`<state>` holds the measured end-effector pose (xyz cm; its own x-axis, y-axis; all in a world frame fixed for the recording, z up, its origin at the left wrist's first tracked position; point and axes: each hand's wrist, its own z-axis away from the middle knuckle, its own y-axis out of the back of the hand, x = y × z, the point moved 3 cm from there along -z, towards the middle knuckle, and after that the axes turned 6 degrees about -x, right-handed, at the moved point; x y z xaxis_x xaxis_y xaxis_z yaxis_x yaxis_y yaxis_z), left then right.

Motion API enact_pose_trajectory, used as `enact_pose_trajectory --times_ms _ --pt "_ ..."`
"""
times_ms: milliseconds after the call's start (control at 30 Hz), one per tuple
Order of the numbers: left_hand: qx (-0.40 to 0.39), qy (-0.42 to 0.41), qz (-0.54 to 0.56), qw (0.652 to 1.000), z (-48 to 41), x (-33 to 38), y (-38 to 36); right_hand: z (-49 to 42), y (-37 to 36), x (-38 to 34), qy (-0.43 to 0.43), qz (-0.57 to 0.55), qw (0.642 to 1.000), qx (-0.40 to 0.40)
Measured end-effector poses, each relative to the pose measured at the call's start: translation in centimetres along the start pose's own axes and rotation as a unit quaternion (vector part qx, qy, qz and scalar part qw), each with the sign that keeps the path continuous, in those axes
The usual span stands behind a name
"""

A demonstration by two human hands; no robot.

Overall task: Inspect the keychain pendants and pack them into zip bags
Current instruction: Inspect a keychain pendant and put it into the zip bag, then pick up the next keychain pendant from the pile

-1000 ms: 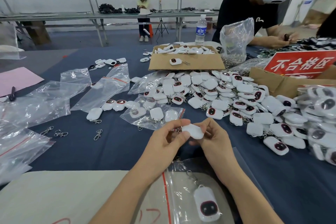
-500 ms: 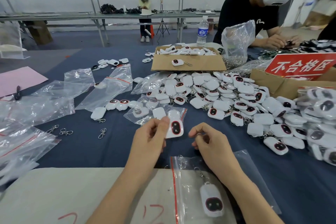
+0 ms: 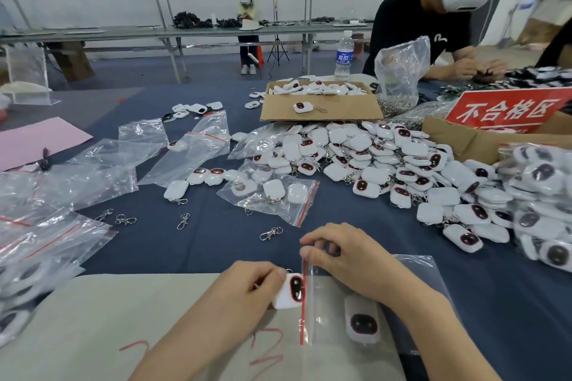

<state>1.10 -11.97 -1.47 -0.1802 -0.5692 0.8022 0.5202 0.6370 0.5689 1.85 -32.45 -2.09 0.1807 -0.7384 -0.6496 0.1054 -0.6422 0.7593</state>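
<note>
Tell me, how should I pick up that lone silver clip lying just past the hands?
Pinch the clip by its long hook body, coming straight down from above. It lies flat on the blue cloth with bare space all round, and the ring end looks loose, so it would likely swing.

White pendant (image 3: 290,291) at zip bag (image 3: 356,303) mouth, another pendant (image 3: 361,318) inside

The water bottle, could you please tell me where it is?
In the head view, the water bottle stands at the table's far edge, right of centre, behind the open cardboard box.
</note>
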Motion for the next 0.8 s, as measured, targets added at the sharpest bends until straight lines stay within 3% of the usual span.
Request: enact_pose_trajectory --times_ms 133,467,667,800 --pt "0.004 0.002 0.123 0.992 -0.5 0.5 -0.7 -0.1 -0.2 0.2 0.000 -0.057 0.998 -0.004" --pt "-0.062 -0.002 0.163 0.985 -1.5 2.7 -2.9 -0.2 0.0 0.4 0.004 -0.186 0.982 0.037" --pt "-0.050 -0.031 0.055 0.997 -1.1 2.8 -3.3 -0.2 0.2 0.3 -0.002 -0.204 0.978 0.035" --pt "-0.012 -0.023 0.067 0.997 -1.1 2.5 -2.2 -0.1 0.6 0.4 -0.014 -0.212 0.976 0.041"
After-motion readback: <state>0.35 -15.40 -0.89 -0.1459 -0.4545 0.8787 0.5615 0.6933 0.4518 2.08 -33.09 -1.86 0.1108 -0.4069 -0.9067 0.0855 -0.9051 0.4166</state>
